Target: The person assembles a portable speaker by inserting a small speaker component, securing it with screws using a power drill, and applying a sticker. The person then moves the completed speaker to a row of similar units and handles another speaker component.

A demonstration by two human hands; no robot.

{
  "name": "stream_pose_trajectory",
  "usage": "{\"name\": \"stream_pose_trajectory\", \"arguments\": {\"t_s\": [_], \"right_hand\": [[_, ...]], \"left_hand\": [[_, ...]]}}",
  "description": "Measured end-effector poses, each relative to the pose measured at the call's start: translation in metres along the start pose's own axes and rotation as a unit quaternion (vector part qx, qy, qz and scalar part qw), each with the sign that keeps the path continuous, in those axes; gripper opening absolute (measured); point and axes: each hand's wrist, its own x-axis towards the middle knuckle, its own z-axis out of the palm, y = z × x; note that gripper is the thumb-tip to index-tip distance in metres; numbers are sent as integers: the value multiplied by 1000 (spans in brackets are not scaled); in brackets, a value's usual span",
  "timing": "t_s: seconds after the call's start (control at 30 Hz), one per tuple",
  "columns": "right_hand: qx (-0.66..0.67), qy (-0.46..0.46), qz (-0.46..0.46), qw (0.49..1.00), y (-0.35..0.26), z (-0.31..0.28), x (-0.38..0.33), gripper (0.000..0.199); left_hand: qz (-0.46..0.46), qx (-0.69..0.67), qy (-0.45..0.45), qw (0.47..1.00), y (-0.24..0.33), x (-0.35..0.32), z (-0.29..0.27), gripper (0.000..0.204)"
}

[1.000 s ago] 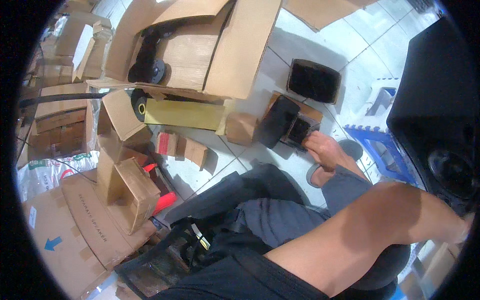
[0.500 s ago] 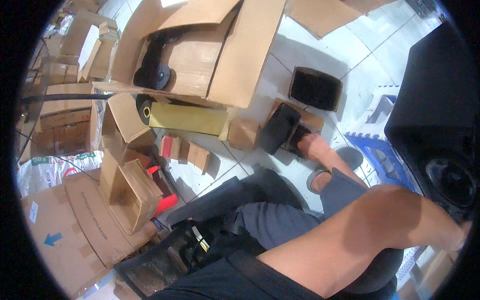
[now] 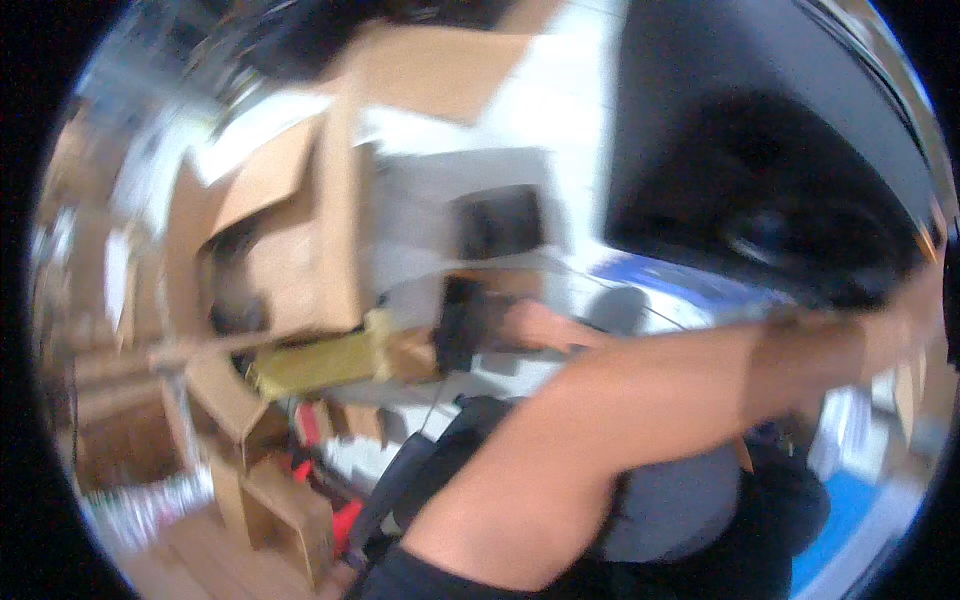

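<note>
My left arm stretches across the lower middle to the right rim, and my left hand is smeared there beside the large black speaker-like cabinet. Its fingers cannot be made out. Lower down, my right hand reaches to a dark block resting by a piece of cardboard on the floor. The fingertips blend into dark material, so their grip does not show. Just beyond stands a small open box with a dark inside. The forearm behind my right hand is partly hidden by my left arm.
A large open carton stands to the left, with a yellow box in front of it. Smaller open cartons and red pieces lie lower left. A blue and white plastic stool is under the black cabinet.
The view has swung right, so the cartons now sit further left and the picture is blurred. My left arm has straightened and reaches higher at the right rim. My right hand stays by the dark block.
</note>
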Motion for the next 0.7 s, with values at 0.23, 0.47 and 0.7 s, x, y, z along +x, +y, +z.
{"name": "stream_pose_trajectory", "arguments": {"t_s": [0.23,0.47,0.7], "right_hand": [[59,82,97,990,10,-28,-19,14],[80,112,111,984,8,-39,-32,16],[84,104,117,984,8,-48,-43,19]], "left_hand": [[-19,-21,40,999,6,-5,0,25],[15,-51,109,993,-12,-11,-4,17],[22,-26,153,988,-12,-6,9,17]]}}
